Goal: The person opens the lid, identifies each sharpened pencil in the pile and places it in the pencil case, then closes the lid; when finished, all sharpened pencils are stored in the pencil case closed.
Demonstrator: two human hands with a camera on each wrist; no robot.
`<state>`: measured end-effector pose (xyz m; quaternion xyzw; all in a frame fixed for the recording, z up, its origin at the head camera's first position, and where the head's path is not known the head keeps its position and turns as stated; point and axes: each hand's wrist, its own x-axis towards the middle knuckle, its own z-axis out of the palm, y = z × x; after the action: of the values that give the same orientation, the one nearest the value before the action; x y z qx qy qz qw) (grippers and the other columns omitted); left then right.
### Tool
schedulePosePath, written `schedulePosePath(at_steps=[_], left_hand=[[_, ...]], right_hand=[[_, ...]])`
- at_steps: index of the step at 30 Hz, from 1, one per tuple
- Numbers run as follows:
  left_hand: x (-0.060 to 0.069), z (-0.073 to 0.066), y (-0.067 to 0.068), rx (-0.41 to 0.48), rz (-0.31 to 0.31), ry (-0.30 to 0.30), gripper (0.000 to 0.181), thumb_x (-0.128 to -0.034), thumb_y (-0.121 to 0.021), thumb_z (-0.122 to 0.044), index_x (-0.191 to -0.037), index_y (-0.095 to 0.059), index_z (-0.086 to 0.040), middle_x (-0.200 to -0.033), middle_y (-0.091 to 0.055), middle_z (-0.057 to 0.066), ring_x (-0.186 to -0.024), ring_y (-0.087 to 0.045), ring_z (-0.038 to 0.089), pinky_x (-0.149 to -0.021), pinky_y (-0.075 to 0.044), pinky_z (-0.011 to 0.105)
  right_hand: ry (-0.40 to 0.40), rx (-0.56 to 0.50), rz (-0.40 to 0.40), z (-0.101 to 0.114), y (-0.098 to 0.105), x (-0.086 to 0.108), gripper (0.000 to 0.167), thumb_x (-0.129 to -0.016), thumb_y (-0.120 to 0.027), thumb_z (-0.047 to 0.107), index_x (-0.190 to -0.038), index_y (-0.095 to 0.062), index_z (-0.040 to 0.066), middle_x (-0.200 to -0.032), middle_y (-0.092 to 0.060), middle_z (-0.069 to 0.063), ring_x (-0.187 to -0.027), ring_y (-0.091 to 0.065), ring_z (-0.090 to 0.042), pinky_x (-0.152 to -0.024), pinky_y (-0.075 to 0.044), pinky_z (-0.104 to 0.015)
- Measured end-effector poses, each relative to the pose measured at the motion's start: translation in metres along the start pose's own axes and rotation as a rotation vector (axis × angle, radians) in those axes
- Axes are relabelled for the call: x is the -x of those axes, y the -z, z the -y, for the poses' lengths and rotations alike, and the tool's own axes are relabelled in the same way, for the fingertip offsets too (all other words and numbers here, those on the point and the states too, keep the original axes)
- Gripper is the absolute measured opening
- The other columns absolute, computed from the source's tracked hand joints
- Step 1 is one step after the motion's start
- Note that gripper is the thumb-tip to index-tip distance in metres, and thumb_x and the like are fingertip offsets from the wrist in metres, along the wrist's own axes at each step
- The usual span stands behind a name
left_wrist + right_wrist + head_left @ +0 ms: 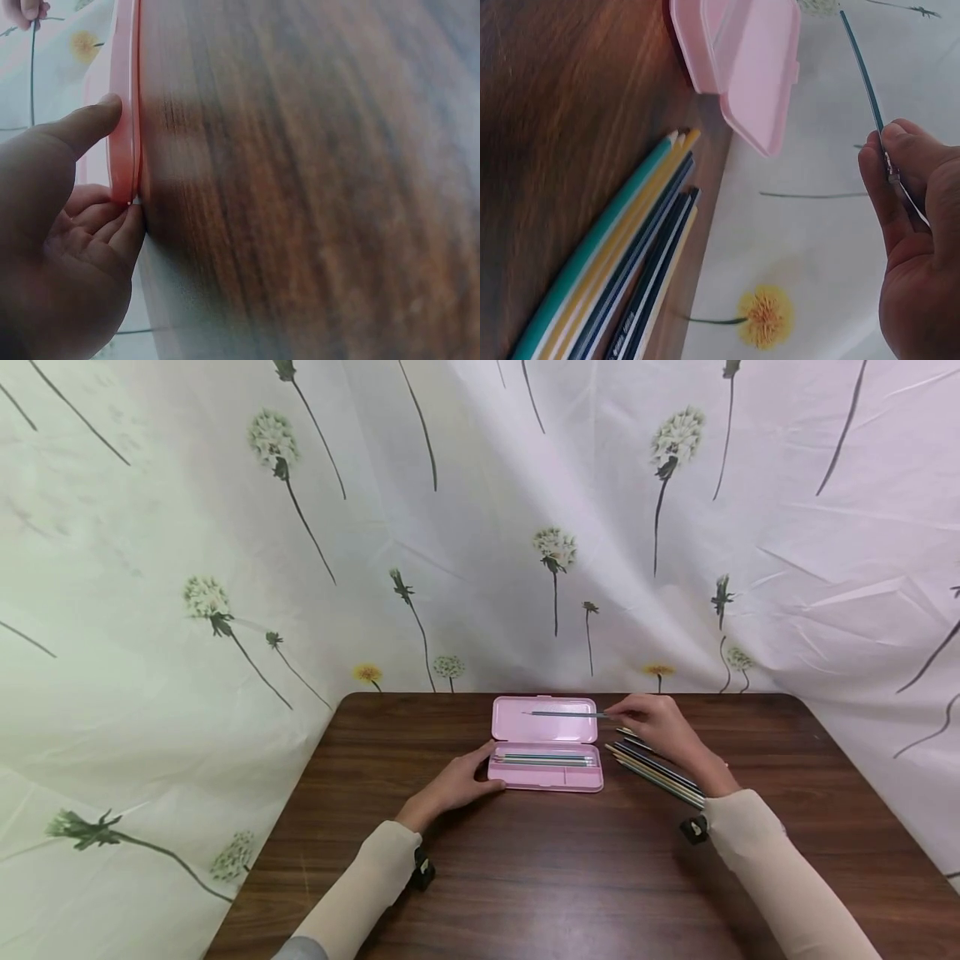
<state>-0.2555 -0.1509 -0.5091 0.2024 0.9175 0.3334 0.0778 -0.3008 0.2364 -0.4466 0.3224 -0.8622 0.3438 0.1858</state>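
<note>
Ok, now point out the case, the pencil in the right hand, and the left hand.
Case [545, 729]: head view, on the bare inside of its lid.
Held pencil [864, 82]: right wrist view, on its shaft.
Left hand [456, 783]: head view, on the back of the hand.

You have two hands [457, 782], one case [547, 785] near the desk's [562, 877] far edge, at least two pencils [543, 758] inside, one pencil [566, 714] held, and at least five loose pencils [619, 247] toward the right edge.

Pale dandelion-print cloth [480, 527] (creased) behind a brown wood-grain table [555, 860]
</note>
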Motion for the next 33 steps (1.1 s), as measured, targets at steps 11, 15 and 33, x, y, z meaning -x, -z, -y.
schedulePosePath(at_steps=[11, 15, 33], left_hand=[[-0.008, 0.029, -0.010, 0.025, -0.002, -0.080, 0.089, -0.1005, -0.069, -0.057, -0.169, -0.032, -0.012, -0.172, -0.036, 0.016, -0.157, -0.042, 0.035, -0.126, -0.039, 0.052], [-0.008, 0.029, -0.008, 0.038, -0.001, -0.087, 0.091, -0.0995, -0.071, -0.056, -0.169, -0.031, -0.012, -0.173, -0.034, 0.015, -0.158, -0.040, 0.034, -0.128, -0.036, 0.052], [-0.008, 0.021, -0.008, 0.000, -0.014, -0.051, 0.089, -0.0996, -0.073, -0.051, -0.166, -0.036, -0.005, -0.171, -0.037, 0.020, -0.155, -0.043, 0.039, -0.124, -0.040, 0.055]], right_hand=[[0.042, -0.092, 0.065, 0.000, -0.035, -0.003, 0.023, -0.087, -0.080, -0.011, -0.095, -0.085, 0.009, -0.092, -0.082, -0.004, -0.084, -0.072, -0.009, -0.073, -0.062, -0.027], [-0.002, -0.110, 0.101, -0.001, -0.046, -0.002, 0.019, -0.088, -0.081, -0.008, -0.096, -0.085, 0.009, -0.094, -0.082, -0.004, -0.086, -0.073, -0.010, -0.074, -0.062, -0.028], [0.053, 0.211, 0.356, -0.001, -0.078, -0.006, 0.016, -0.091, -0.076, -0.006, -0.093, -0.083, 0.008, -0.094, -0.078, -0.003, -0.088, -0.070, -0.018, -0.084, -0.062, -0.043]])
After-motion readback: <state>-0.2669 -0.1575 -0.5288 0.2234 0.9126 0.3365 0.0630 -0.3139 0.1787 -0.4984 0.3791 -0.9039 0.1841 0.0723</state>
